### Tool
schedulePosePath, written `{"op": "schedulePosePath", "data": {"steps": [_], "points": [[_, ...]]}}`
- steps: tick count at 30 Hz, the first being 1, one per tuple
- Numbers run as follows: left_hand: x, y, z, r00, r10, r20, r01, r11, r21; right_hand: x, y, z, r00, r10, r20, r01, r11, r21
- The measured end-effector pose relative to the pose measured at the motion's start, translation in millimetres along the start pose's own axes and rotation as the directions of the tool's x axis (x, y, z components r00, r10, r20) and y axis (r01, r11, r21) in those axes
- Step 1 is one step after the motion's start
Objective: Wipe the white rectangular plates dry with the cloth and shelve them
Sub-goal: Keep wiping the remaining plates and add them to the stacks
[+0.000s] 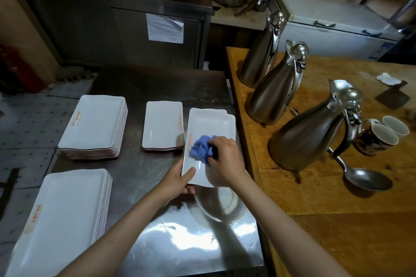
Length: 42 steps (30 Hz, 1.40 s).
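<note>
The drying step is in hand: the left hand grips the near left corner of a white rectangular plate, thumb lying on its inner face and the other fingers curled beneath, holding it tilted above the steel bench, over a steel bowl that sits at the bench's 5 o'clock. The right hand is clamped on a bunched blue cloth and presses it onto the plate's lower left area, so the far half of the face looks not yet covered. The hands are close together, both on the same plate. Just beside the held plate, at its 9 o'clock, lies a short stack of smaller plates; a taller stack stands farther left at 10 o'clock, and a stack of large plates lies at the bench's 7 o'clock. Which stacks are already dry cannot be told. To the right, at 3 o'clock, a wooden table carries three steel jugs, two mugs and a ladle. The next move likely calls for sweeping the cloth toward the plate's far end and rim, then perhaps turning it to dry the underside, with the left grip kept firm since a wet glazed plate may slip. No shelf is plainly visible, so where it goes afterward is uncertain.
</note>
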State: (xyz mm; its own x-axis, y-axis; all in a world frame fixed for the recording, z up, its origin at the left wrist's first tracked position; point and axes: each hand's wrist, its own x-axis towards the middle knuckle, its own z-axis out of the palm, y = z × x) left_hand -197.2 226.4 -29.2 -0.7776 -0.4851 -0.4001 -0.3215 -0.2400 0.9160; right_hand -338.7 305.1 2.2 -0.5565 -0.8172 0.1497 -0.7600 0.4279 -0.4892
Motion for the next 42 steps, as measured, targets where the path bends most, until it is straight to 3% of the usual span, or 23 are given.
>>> {"op": "schedulePosePath", "data": {"steps": [3,9,17,34,42], "points": [[2,-5,-6,0.999,-0.015,-0.031,0.016,1.000,0.016,-1,2,2,0.998,-0.032,0.057,0.030,0.999,0.029],[15,-7,-26,0.991,-0.076,-0.106,0.066,0.993,-0.097,5,2,-5,0.991,0.027,-0.127,-0.007,0.987,0.160],[33,-7,-64,0.967,-0.109,-0.229,0.074,0.985,-0.157,19,-8,5,0.987,0.098,-0.128,-0.070,0.975,0.210],[69,-24,-129,0.959,-0.224,-0.172,0.226,0.974,-0.003,38,-16,44,0.980,0.198,-0.008,-0.191,0.957,0.217],[82,-28,-138,0.941,-0.111,-0.321,0.183,0.962,0.203,39,-16,47,0.976,0.215,-0.004,-0.210,0.955,0.208]]}}
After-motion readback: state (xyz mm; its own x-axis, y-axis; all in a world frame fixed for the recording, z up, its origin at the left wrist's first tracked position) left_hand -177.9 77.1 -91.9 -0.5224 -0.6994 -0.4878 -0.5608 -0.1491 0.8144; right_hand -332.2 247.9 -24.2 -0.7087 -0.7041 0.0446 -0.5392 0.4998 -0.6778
